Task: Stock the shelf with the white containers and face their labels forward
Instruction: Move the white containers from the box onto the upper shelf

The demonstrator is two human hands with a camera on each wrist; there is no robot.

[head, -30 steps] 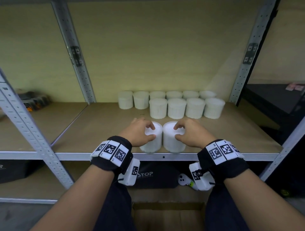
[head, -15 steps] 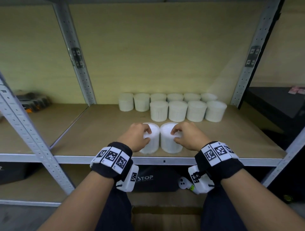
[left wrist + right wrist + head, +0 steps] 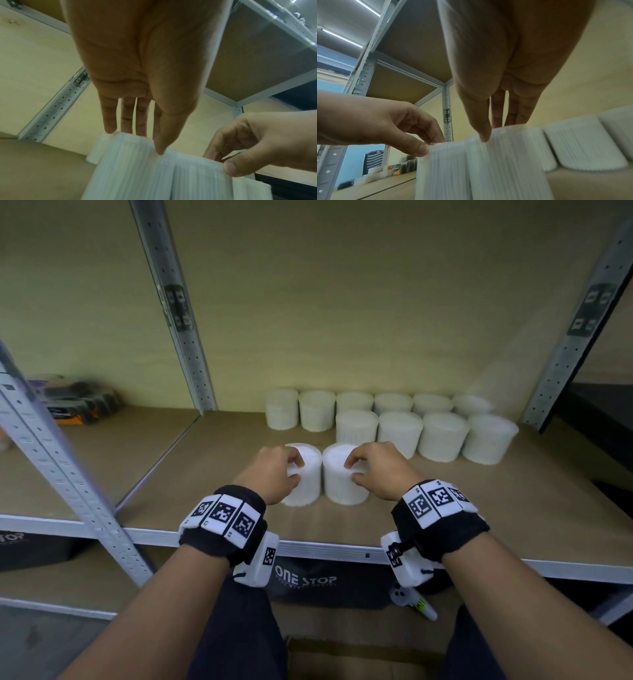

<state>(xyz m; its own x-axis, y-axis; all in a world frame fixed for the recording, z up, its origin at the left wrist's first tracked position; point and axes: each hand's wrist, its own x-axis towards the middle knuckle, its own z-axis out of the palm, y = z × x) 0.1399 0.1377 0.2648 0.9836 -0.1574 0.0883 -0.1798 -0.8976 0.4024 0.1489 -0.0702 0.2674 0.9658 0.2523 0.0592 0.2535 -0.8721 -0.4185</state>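
Two ribbed white containers stand side by side on the brown shelf board [image 3: 212, 474]. My left hand [image 3: 293, 470] grips the top rim of the left container [image 3: 306, 484], thumb in front and fingers behind. My right hand [image 3: 354, 469] grips the right container [image 3: 342, 484] the same way. In the left wrist view the left hand [image 3: 135, 140] pinches the left container's [image 3: 130, 169] rim. The right wrist view shows the right hand [image 3: 498, 132] on the right container [image 3: 505, 162]. Two rows of several white containers [image 3: 400, 429] stand behind. No label shows on any of them.
Grey perforated uprights [image 3: 174, 313] frame the bay, another upright [image 3: 575, 337] at the right. Orange-black boxes [image 3: 78, 405] lie on the neighbouring left shelf. A black bag [image 3: 308, 580] sits on the lower shelf, and a cardboard box [image 3: 359, 659] below my arms.
Both hands have slid the two containers a little deeper onto the shelf, away from the front edge and toward the rows at the back. The grips are unchanged.
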